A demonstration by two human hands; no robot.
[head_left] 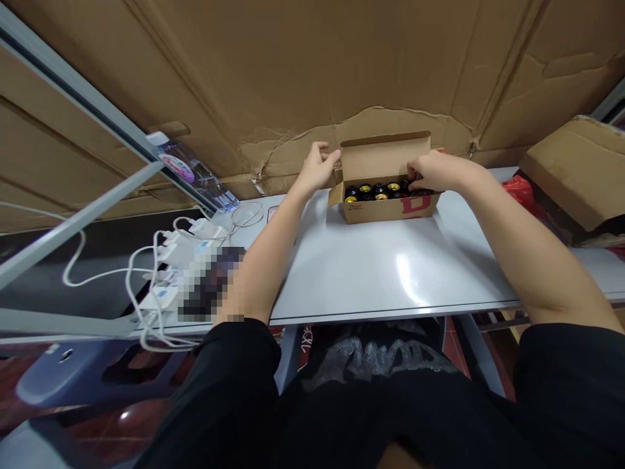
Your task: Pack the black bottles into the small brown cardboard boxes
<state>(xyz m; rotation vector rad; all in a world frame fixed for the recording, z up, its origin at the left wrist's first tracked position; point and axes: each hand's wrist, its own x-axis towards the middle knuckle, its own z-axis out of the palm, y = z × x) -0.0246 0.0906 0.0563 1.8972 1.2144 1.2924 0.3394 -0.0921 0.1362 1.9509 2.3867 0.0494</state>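
A small brown cardboard box (378, 212) with red print stands on the white table, its lid raised at the back. Inside are several dark bottles (380, 188), some with gold tops. My right hand (430, 170) reaches over the box's right end, fingers bent down among the bottles; what the fingertips hold is hidden. Just left of the raised lid is my left hand (318, 168), fingers apart and curved, with nothing in it.
White power strips with cables (188, 244) lie on the table (361, 273) at the left, near a clear water bottle (195, 172). An open carton (576, 172) and a red bag (520, 190) are at the right. Cardboard (312, 65) lines the back.
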